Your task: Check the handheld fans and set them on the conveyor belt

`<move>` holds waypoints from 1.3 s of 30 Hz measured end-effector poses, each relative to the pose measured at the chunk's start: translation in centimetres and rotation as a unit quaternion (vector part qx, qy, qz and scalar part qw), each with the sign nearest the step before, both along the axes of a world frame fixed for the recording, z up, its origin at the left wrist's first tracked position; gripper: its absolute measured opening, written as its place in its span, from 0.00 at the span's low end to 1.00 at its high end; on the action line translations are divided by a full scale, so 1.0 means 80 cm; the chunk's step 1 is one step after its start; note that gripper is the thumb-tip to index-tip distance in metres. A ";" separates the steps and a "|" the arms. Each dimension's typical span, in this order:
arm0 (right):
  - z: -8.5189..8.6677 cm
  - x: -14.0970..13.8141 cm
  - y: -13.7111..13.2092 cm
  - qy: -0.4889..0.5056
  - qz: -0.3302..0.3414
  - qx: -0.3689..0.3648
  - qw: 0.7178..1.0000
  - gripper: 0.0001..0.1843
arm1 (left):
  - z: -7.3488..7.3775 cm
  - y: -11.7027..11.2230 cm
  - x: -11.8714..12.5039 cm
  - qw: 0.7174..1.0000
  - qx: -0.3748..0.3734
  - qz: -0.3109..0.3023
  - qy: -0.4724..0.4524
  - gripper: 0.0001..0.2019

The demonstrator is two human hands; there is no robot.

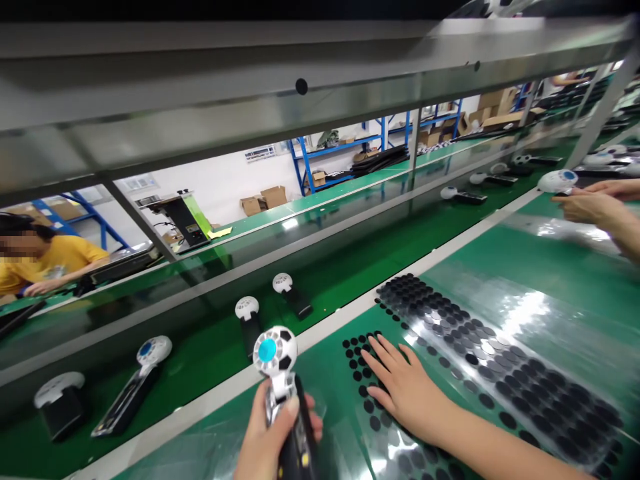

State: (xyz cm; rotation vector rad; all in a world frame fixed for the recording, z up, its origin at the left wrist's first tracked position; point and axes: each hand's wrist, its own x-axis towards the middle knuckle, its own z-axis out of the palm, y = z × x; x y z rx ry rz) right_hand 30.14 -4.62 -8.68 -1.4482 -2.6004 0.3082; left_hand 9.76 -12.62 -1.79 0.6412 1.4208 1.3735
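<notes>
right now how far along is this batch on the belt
Several units already lie on the green belt, apparently past this station. In hand: the left hand grips a football-patterned handheld unit; the right hand rests on a clear sheet of black round pads. Left: many pads remain on that sheet.

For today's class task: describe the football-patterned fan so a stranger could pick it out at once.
Find the long green conveyor belt beside the bench. At its edge, the left hand holds up a small fan. Its head shows a football pattern with a blue centre, unlike the white heads on the belt.
</notes>
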 end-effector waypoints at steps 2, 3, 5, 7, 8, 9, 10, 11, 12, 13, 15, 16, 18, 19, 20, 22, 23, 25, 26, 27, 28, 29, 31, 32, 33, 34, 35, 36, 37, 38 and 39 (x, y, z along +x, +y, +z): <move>-0.006 0.004 0.001 0.018 0.033 -0.012 0.999 0.28 | -0.005 0.034 0.021 0.989 0.001 0.062 -0.136 0.15; -0.007 0.006 0.000 0.026 0.041 -0.016 0.999 0.28 | -0.010 0.050 0.031 0.980 -0.002 0.081 -0.181 0.12; -0.005 0.008 -0.002 0.043 0.043 -0.020 0.998 0.28 | -0.027 0.080 0.047 0.968 -0.007 0.100 -0.230 0.13; -0.001 0.009 0.000 0.060 0.033 -0.017 0.998 0.26 | -0.046 0.105 0.056 0.966 -0.003 0.099 -0.237 0.17; 0.002 0.008 0.003 0.069 0.024 -0.014 0.997 0.24 | -0.055 0.115 0.059 0.966 0.002 0.096 -0.238 0.18; 0.004 0.007 0.008 0.079 0.013 -0.009 0.997 0.21 | -0.062 0.124 0.060 0.967 0.009 0.090 -0.239 0.19; 0.005 0.005 0.014 0.089 0.003 -0.004 0.996 0.18 | -0.067 0.131 0.061 0.968 0.017 0.080 -0.239 0.20; 0.005 0.004 0.023 0.099 -0.007 0.000 0.995 0.15 | -0.071 0.136 0.062 0.969 0.024 0.066 -0.239 0.20; 0.005 0.002 0.032 0.108 -0.013 0.003 0.994 0.14 | -0.074 0.139 0.062 0.970 0.029 0.049 -0.238 0.20; 0.005 0.000 0.041 0.114 -0.015 0.003 0.993 0.13 | -0.075 0.141 0.061 0.971 0.029 0.030 -0.235 0.21; 0.002 -0.003 0.060 0.121 -0.010 0.002 0.993 0.12 | -0.077 0.141 0.060 0.974 0.025 -0.003 -0.223 0.22; 0.001 -0.004 0.068 0.122 -0.005 0.000 0.993 0.12 | -0.077 0.140 0.059 0.976 0.022 -0.017 -0.215 0.22; -0.001 -0.006 0.078 0.118 0.007 -0.004 0.993 0.11 | -0.078 0.138 0.058 0.980 0.022 -0.033 -0.197 0.23; -0.001 -0.006 0.081 0.115 0.013 -0.006 0.993 0.12 | -0.078 0.138 0.058 0.981 0.026 -0.038 -0.188 0.24; -0.001 -0.006 0.083 0.112 0.020 -0.007 0.993 0.12 | -0.079 0.138 0.059 0.983 0.031 -0.040 -0.178 0.23; 0.001 -0.006 0.085 0.103 0.037 -0.009 0.994 0.12 | -0.081 0.139 0.061 0.986 0.042 -0.038 -0.157 0.22; 0.003 -0.006 0.086 0.098 0.046 -0.012 0.994 0.12 | -0.082 0.140 0.062 0.988 0.048 -0.035 -0.145 0.21; 0.008 -0.006 0.090 0.087 0.071 -0.022 0.993 0.10 | -0.084 0.140 0.064 0.991 0.058 -0.032 -0.117 0.18; 0.011 -0.006 0.093 0.082 0.086 -0.030 0.992 0.09 | -0.085 0.140 0.064 0.992 0.062 -0.033 -0.103 0.17; 0.014 -0.006 0.097 0.077 0.102 -0.040 0.991 0.07 | -0.086 0.140 0.065 0.993 0.064 -0.036 -0.088 0.17; 0.018 -0.006 0.102 0.072 0.118 -0.052 0.989 0.06 | -0.087 0.140 0.066 0.994 0.064 -0.039 -0.074 0.16; 0.021 -0.007 0.107 0.068 0.135 -0.064 0.986 0.05 | -0.088 0.139 0.066 0.995 0.063 -0.043 -0.060 0.16; 0.028 -0.008 0.116 0.063 0.162 -0.088 0.981 0.06 | -0.089 0.138 0.067 0.997 0.057 -0.044 -0.034 0.14; 0.031 -0.008 0.119 0.064 0.172 -0.098 0.978 0.06 | -0.089 0.138 0.067 0.997 0.054 -0.043 -0.024 0.14; 0.033 -0.008 0.121 0.067 0.178 -0.108 0.976 0.06 | -0.089 0.138 0.067 0.998 0.051 -0.041 -0.015 0.14; 0.035 -0.006 0.122 0.074 0.180 -0.115 0.974 0.06 | -0.088 0.137 0.067 0.998 0.048 -0.040 -0.010 0.13; 0.037 -0.004 0.121 0.085 0.179 -0.121 0.973 0.05 | -0.087 0.137 0.067 0.998 0.046 -0.040 -0.007 0.13; 0.038 -0.002 0.118 0.100 0.173 -0.125 0.972 0.05 | -0.087 0.137 0.068 0.998 0.045 -0.041 -0.007 0.13; 0.039 0.002 0.114 0.118 0.164 -0.127 0.971 0.04 | -0.086 0.137 0.068 0.998 0.044 -0.044 -0.008 0.13; 0.039 0.005 0.109 0.140 0.150 -0.130 0.970 0.04 | -0.086 0.137 0.068 0.998 0.045 -0.046 -0.011 0.12; 0.041 0.007 0.103 0.164 0.129 -0.131 0.969 0.04 | -0.085 0.137 0.068 0.998 0.044 -0.048 -0.015 0.11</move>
